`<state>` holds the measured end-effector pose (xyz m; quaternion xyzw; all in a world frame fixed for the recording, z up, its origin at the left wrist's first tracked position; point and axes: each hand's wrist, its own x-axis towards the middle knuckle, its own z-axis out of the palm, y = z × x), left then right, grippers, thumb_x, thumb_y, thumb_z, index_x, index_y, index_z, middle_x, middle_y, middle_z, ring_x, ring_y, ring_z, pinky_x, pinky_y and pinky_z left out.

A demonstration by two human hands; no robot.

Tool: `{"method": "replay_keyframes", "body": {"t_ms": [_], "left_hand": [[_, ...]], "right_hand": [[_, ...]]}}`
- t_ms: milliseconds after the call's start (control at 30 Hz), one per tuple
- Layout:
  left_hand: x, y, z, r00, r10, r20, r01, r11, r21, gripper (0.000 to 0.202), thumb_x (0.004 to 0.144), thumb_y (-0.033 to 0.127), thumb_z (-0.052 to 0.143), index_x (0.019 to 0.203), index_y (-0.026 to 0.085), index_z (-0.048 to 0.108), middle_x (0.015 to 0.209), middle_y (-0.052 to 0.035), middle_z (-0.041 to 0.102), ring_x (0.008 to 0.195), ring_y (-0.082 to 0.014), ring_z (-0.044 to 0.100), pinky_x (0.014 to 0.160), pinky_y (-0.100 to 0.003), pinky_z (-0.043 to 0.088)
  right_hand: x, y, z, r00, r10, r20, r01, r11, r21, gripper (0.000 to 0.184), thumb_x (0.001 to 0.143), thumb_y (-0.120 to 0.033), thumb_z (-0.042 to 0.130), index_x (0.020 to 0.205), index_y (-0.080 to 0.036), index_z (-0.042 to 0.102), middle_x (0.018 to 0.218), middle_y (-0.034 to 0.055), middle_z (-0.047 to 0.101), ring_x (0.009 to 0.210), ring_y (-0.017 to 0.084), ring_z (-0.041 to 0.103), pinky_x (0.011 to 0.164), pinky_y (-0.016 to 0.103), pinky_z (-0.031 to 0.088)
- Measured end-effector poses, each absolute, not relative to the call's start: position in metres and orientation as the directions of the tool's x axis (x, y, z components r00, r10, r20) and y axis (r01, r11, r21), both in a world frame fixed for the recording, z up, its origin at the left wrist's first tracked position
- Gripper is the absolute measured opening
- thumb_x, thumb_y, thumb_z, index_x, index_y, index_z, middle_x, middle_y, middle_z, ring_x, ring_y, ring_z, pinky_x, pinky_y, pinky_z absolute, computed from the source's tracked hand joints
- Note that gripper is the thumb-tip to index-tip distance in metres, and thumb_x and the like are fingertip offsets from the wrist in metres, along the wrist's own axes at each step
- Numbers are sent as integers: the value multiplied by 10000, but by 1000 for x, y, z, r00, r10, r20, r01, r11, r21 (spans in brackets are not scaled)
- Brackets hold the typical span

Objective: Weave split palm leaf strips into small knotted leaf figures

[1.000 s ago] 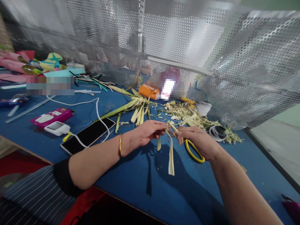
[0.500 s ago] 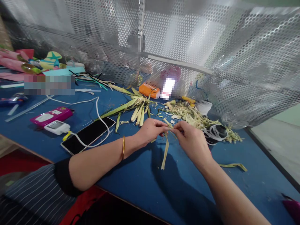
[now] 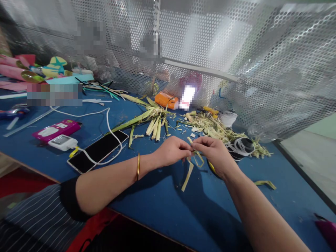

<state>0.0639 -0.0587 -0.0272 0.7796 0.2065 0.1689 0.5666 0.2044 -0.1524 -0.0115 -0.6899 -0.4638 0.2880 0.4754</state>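
My left hand (image 3: 176, 151) and my right hand (image 3: 212, 151) meet above the blue table, fingertips pinched close together on a thin, pale green strip of dried leaf (image 3: 188, 175). One end of the strip hangs below my left fingers. A bent loop of it shows under my right fingers, and a short end pokes up between the hands. Where exactly the fingers grip is partly hidden. Beneath my right hand, the yellow edge of some object (image 3: 213, 168) peeks out, mostly covered. A gold bangle (image 3: 138, 167) circles my left wrist.
Long leaves and stalks (image 3: 152, 115) lie beyond my hands, with a heap of shredded leaf scraps (image 3: 212, 126) to their right. Beside it stands a black spool with white cord (image 3: 243, 147). A phone (image 3: 98, 152) and a magenta device (image 3: 56, 130) lie left. Perforated mesh (image 3: 199, 38) rises behind.
The strip has formed a bent loop beneath my right fingers. My right hand has shifted slightly, and a yellow edge now shows below it.
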Motion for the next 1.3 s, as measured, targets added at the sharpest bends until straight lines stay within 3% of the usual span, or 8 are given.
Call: {"method": "replay_keyframes", "body": {"t_ms": [200, 400, 600, 767, 967, 1100, 1300], "left_hand": [[64, -61, -27, 886, 464, -22, 148, -238, 960, 140, 711, 225, 638, 761, 146, 743, 600, 0, 643, 527, -90, 546, 577, -223, 440], [62, -60, -24, 916, 389, -92, 182, -199, 963, 131, 726, 260, 643, 696, 153, 711, 533, 21, 568, 502, -88, 513, 466, -200, 367], [60, -58, -20, 926, 355, -126, 197, -172, 965, 160, 712, 302, 670, 718, 148, 714, 541, 13, 574, 506, -92, 507, 477, -210, 377], [59, -62, -17, 927, 361, -97, 173, -184, 968, 119, 707, 258, 667, 678, 152, 711, 537, 12, 586, 507, -90, 506, 501, -213, 364], [61, -71, -25, 978, 196, -79, 124, -230, 965, 107, 694, 218, 673, 612, 156, 704, 555, 16, 603, 540, -96, 531, 564, -215, 391], [62, -69, -27, 966, 231, -119, 164, -185, 969, 108, 691, 252, 689, 649, 156, 714, 555, 18, 582, 521, -89, 503, 508, -207, 371], [61, -67, -23, 948, 264, -176, 204, -79, 976, 112, 693, 262, 693, 666, 156, 713, 592, 8, 601, 517, -83, 503, 493, -207, 386]], "right_hand": [[201, -151, -10, 482, 871, 98, 331, -77, -941, 258, 742, -376, 625, 593, -196, 515, 449, -73, 434, 430, 78, 343, 461, 238, 256], [201, -151, -9, 535, 835, 131, 264, -18, -964, 269, 819, -338, 575, 596, -196, 521, 426, -39, 528, 414, 87, 445, 471, 227, 324], [202, -151, -11, 571, 802, 178, 241, 44, -970, 255, 808, -327, 598, 602, -190, 539, 503, -21, 591, 460, 90, 513, 501, 223, 376], [201, -150, -11, 557, 823, 112, 204, -5, -979, 214, 759, -334, 624, 623, -184, 554, 597, -8, 641, 497, 96, 566, 497, 223, 391], [201, -146, -15, 570, 821, -17, 100, -90, -991, 168, 704, -312, 630, 634, -177, 559, 649, 33, 683, 494, 106, 580, 462, 219, 379], [204, -145, -16, 679, 728, 99, 69, 71, -995, 179, 735, -318, 638, 668, -178, 548, 694, 31, 691, 548, 117, 631, 505, 219, 428], [196, -148, -13, 636, 686, 354, 253, 248, -935, 163, 847, -331, 589, 777, -193, 539, 738, 7, 699, 621, 133, 681, 574, 242, 484]]}}
